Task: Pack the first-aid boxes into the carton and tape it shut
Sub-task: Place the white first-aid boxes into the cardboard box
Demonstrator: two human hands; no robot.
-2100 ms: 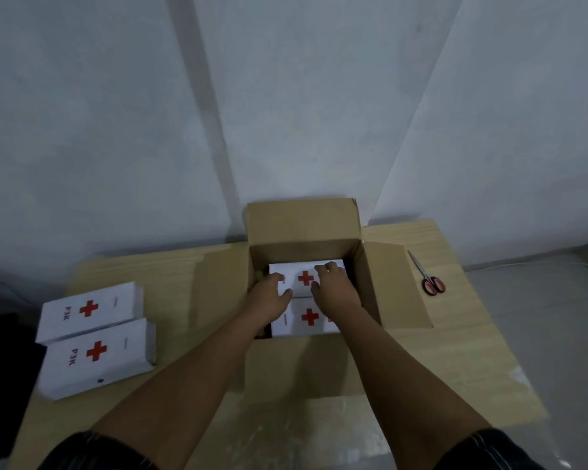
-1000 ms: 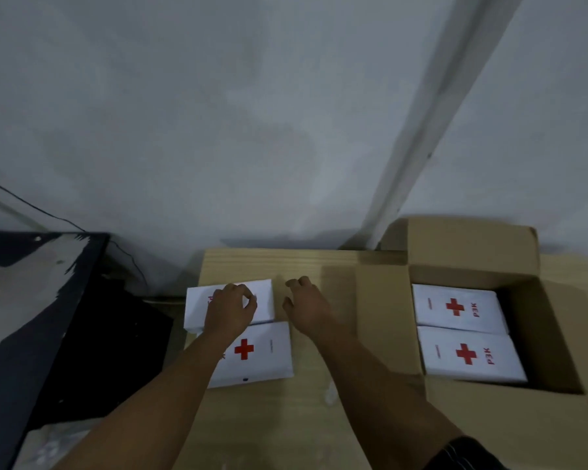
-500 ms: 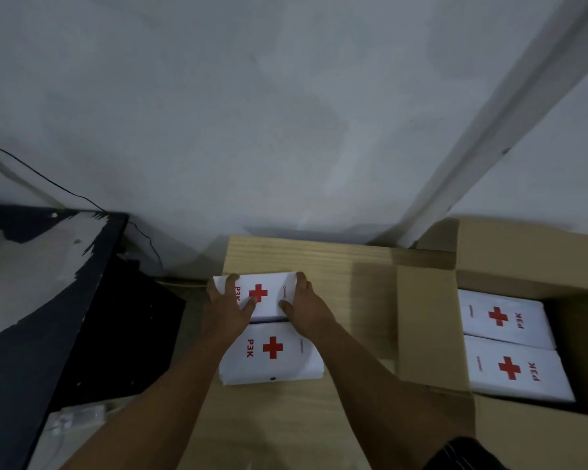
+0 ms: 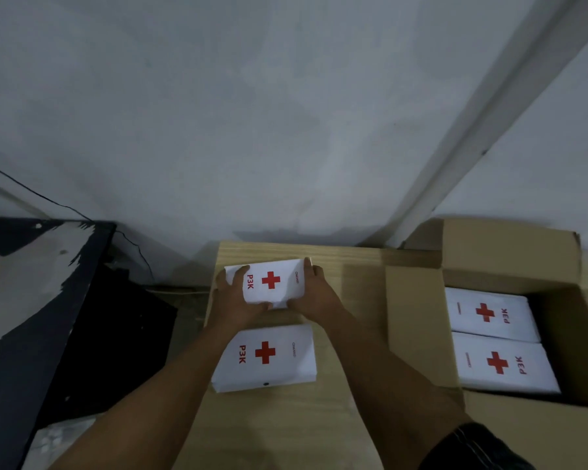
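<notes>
A white first-aid box (image 4: 272,281) with a red cross and "P3K" is at the table's far left end, tilted up off the wood. My left hand (image 4: 236,301) grips its left end and my right hand (image 4: 314,296) grips its right end. A second white first-aid box (image 4: 265,356) lies flat just nearer to me, between my forearms. To the right stands the open carton (image 4: 414,317), flaps spread. Two first-aid boxes lie inside it, one at the back (image 4: 487,313) and one at the front (image 4: 501,362).
The wooden table (image 4: 347,283) stands against a grey wall. Left of the table sits a dark bench or counter (image 4: 31,300), with a thin cable running along the wall. The carton's left flap lies flat on the table between the loose boxes and the carton.
Both hands left the carton and swung to the table's left end. They closed on the far box, which is now tilted up. My view has turned left.
</notes>
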